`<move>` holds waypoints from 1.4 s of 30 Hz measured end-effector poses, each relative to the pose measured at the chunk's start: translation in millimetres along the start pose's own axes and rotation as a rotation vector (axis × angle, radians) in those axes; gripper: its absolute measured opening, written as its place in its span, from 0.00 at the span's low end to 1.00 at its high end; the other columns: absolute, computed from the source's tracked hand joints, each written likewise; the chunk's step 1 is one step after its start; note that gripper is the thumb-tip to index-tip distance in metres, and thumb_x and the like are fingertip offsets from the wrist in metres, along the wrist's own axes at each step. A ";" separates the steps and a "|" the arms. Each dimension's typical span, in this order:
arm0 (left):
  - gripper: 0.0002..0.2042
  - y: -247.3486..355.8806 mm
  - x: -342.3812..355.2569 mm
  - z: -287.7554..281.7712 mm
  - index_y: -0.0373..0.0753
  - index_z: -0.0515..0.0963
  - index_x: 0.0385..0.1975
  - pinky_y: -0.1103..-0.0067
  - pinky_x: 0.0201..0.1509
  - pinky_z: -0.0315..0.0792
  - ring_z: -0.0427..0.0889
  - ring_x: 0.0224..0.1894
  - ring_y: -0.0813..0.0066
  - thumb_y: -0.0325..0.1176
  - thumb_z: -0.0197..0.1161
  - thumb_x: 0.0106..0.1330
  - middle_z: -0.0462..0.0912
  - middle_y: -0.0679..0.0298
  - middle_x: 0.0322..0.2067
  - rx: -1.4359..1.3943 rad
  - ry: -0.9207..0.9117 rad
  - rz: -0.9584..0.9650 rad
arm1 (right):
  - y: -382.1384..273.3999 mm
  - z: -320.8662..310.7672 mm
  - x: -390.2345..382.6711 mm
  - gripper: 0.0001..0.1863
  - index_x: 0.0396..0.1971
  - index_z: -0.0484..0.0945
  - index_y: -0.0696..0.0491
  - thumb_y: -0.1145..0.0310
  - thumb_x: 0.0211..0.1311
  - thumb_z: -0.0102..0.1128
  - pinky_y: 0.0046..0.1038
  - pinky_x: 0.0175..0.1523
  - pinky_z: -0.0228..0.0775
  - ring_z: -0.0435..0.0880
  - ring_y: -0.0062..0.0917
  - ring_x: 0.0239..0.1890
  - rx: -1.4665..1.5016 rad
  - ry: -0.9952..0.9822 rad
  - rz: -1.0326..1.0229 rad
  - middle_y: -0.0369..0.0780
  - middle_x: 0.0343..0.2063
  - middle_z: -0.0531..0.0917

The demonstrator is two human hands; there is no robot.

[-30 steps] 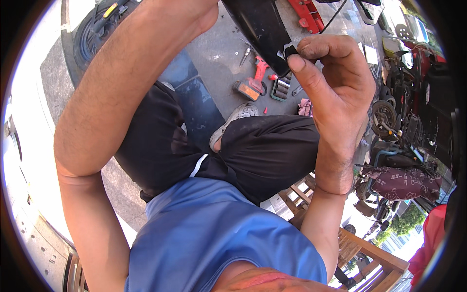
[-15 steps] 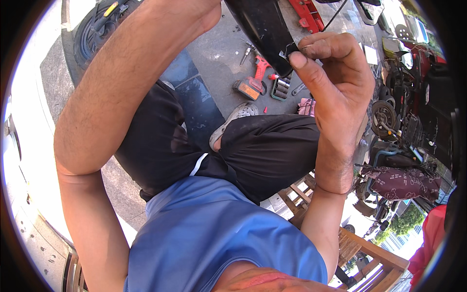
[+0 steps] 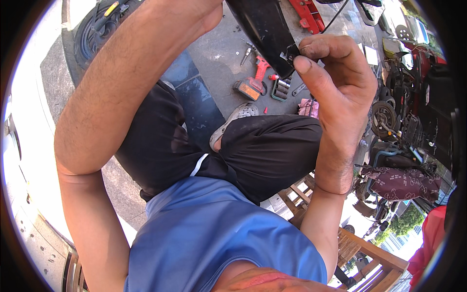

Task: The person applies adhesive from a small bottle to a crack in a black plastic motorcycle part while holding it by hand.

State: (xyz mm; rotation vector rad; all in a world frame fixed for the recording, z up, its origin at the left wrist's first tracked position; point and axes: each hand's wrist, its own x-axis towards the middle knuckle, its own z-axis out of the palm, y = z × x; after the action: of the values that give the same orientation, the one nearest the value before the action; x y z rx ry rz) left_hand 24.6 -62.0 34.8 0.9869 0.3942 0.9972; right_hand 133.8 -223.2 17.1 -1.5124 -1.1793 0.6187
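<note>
A long, curved black plastic panel (image 3: 265, 29), like a mudguard, hangs down from the upper edge. At its lower end my right hand (image 3: 343, 73) is closed in a pinch, thumb and forefinger at the panel's right edge. Something small and dark sits between these fingertips, too small to make out. A small silvery piece (image 3: 284, 55) shows on the panel beside them. My left hand (image 3: 211, 14) reaches past the upper edge beside the panel; only its heel and wrist show, its fingers hidden.
On the ground lie a red cordless power tool (image 3: 255, 80), a socket set (image 3: 281, 88), a screwdriver-like bit (image 3: 245, 56) and a wrench (image 3: 299, 89). A wheel (image 3: 95, 34) lies at upper left, a red jack-like frame (image 3: 309, 17) at the top. Motorbikes (image 3: 384, 117) stand at right, a wooden chair (image 3: 374, 250) behind.
My right hand has shifted slightly right and down, its pinch kept at the panel's end. The panel's lower end has moved a little the same way. My left arm is nearly still.
</note>
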 end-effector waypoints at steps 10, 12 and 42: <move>0.19 -8.8 17.5 -21.2 0.36 0.82 0.54 0.78 0.53 0.78 0.86 0.45 0.75 0.45 0.63 0.75 0.88 0.63 0.45 -0.154 -0.215 -0.052 | 2.1 -6.7 -2.0 0.11 0.41 0.82 0.60 0.82 0.59 0.71 0.22 0.55 0.73 0.83 0.19 0.45 -0.014 -0.025 -0.044 0.37 0.41 0.86; 0.19 -10.7 13.9 -15.7 0.36 0.81 0.55 0.78 0.53 0.78 0.86 0.45 0.75 0.45 0.63 0.75 0.88 0.62 0.45 -0.085 -0.103 -0.063 | 1.0 -6.5 -2.6 0.11 0.41 0.83 0.60 0.82 0.59 0.72 0.22 0.54 0.73 0.83 0.19 0.44 -0.021 -0.019 -0.039 0.37 0.40 0.86; 0.20 -9.6 10.8 -12.4 0.38 0.79 0.57 0.76 0.57 0.77 0.84 0.49 0.74 0.45 0.63 0.75 0.86 0.63 0.49 -0.069 -0.076 -0.012 | 0.2 -4.7 -2.5 0.13 0.43 0.82 0.61 0.83 0.59 0.73 0.22 0.53 0.74 0.83 0.19 0.45 -0.081 -0.038 -0.066 0.37 0.41 0.86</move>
State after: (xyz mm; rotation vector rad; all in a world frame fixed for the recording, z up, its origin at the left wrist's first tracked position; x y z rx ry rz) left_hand 26.7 -48.3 21.8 0.9562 0.3007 0.9536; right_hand 137.0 -227.4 17.9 -1.5286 -1.2922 0.5633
